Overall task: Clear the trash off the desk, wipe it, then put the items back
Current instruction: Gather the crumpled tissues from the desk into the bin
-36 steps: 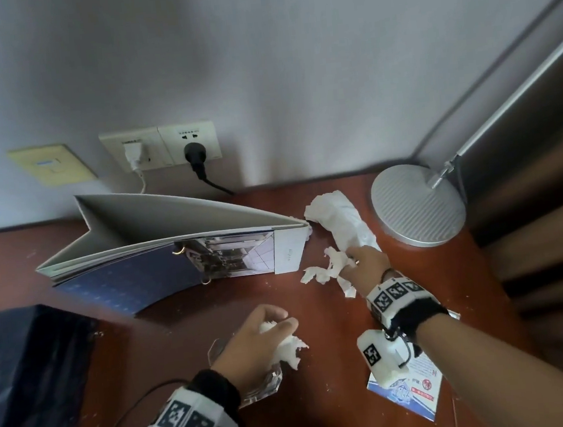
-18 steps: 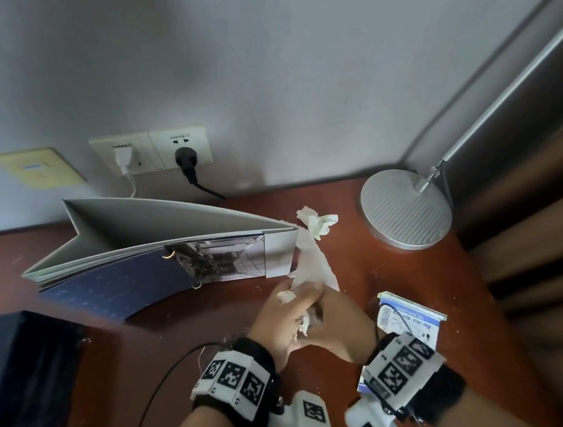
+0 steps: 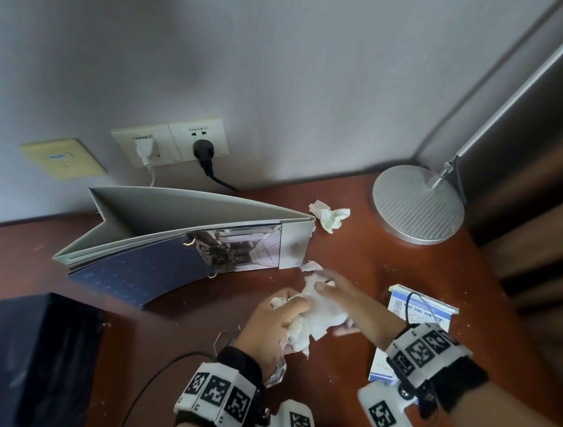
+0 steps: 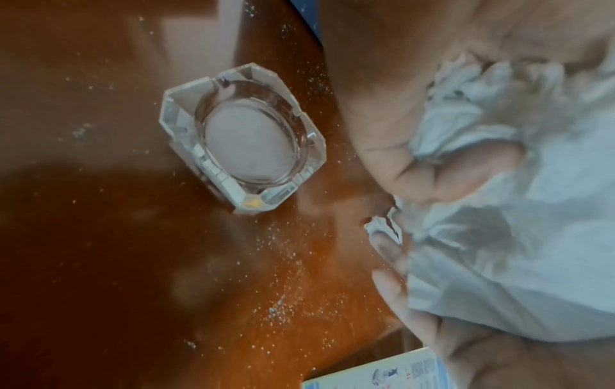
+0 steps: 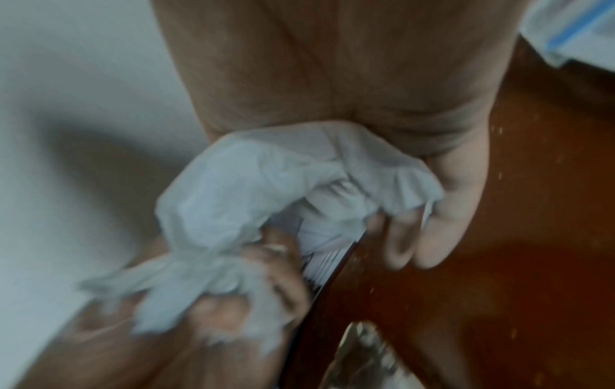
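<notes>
A wad of crumpled white tissues [image 3: 317,316] is bunched between both hands above the middle of the brown desk [image 3: 357,371]. My left hand [image 3: 293,312] grips the wad, its thumb dug into the tissues [image 4: 499,210]. My right hand [image 3: 328,284] lies against the wad from the right with its fingers [image 5: 429,231] straight, and the tissues [image 5: 266,189] drape over its palm. One more crumpled tissue [image 3: 330,213] lies by itself on the desk between the binder and the lamp base. White crumbs [image 4: 283,310] speckle the desk.
A glass ashtray [image 4: 243,139] sits under my left wrist. An open ring binder [image 3: 186,243] stands at the back. A round lamp base [image 3: 416,203] is at the back right, a blue-white card [image 3: 416,310] under my right wrist, a black box [image 3: 31,375] at the left.
My right hand brought tissues from beside the lamp base to my left hand, then straightened its fingers. My left hand now holds the whole wad. One tissue stayed by the binder.
</notes>
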`<control>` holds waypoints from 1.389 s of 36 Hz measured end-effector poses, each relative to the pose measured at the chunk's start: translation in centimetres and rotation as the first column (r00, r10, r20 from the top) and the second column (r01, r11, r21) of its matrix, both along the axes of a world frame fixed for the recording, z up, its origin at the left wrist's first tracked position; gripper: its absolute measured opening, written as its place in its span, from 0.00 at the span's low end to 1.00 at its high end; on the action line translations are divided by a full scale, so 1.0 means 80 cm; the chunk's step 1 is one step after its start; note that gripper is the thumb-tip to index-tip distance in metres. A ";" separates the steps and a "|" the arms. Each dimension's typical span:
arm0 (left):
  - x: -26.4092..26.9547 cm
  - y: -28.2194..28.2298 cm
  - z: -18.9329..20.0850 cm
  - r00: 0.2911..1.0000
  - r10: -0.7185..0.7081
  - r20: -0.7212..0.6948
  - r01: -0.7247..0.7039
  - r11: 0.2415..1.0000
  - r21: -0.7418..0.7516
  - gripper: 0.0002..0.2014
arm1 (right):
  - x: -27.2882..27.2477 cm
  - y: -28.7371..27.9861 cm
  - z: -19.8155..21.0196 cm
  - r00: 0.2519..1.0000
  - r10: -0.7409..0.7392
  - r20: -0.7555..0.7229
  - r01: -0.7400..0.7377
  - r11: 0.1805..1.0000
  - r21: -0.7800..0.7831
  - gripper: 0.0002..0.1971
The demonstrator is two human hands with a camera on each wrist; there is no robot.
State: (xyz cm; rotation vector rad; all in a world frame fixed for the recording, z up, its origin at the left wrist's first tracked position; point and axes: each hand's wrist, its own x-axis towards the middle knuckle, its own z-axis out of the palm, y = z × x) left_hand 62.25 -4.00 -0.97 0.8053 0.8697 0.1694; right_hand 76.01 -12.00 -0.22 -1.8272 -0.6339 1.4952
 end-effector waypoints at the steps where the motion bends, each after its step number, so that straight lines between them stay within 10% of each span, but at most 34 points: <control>1: -0.002 -0.001 0.001 1.000 0.003 -0.015 -0.003 1.000 0.012 0.09 | -0.009 0.000 0.000 0.996 -0.029 -0.084 0.028 0.999 -0.021 0.17; 7: -0.008 -0.017 -0.006 0.999 0.041 0.022 -0.041 0.999 -0.025 0.29 | -0.067 0.001 -0.012 0.946 -0.171 0.274 0.106 0.966 0.235 0.08; 10: -0.012 -0.021 -0.006 0.994 0.104 -0.021 -0.105 0.988 -0.109 0.20 | -0.096 0.000 -0.012 0.911 -0.052 0.410 -0.103 0.932 0.348 0.14; 13: -0.021 -0.014 -0.013 0.978 0.208 0.014 -0.205 0.972 -0.117 0.19 | -0.079 -0.004 -0.001 0.738 0.312 0.598 -0.440 0.895 0.076 0.25; 19: -0.037 0.000 -0.014 0.987 0.159 -0.028 -0.157 0.986 0.059 0.11 | 0.007 0.003 -0.027 0.795 0.337 0.505 -0.373 0.927 -0.032 0.28; 28: -0.032 0.006 -0.003 0.991 0.120 -0.051 -0.113 0.987 0.115 0.08 | 0.032 0.051 -0.089 0.399 0.555 0.730 -0.393 0.822 -0.411 0.27; 38: -0.039 0.025 0.002 0.996 0.053 -0.077 -0.039 0.983 0.181 0.16 | 0.084 0.086 -0.077 0.529 0.461 0.712 -0.244 0.887 -0.392 0.09; 45: -0.030 0.029 0.007 0.993 -0.009 -0.115 0.041 0.960 0.276 0.13 | 0.112 0.151 -0.052 0.517 0.354 0.779 -0.328 0.923 -0.202 0.22; 50: -0.027 0.038 0.007 0.988 -0.033 -0.153 0.082 0.943 0.323 0.11 | 0.109 0.178 -0.090 0.288 0.646 0.707 -0.522 0.725 -0.449 0.39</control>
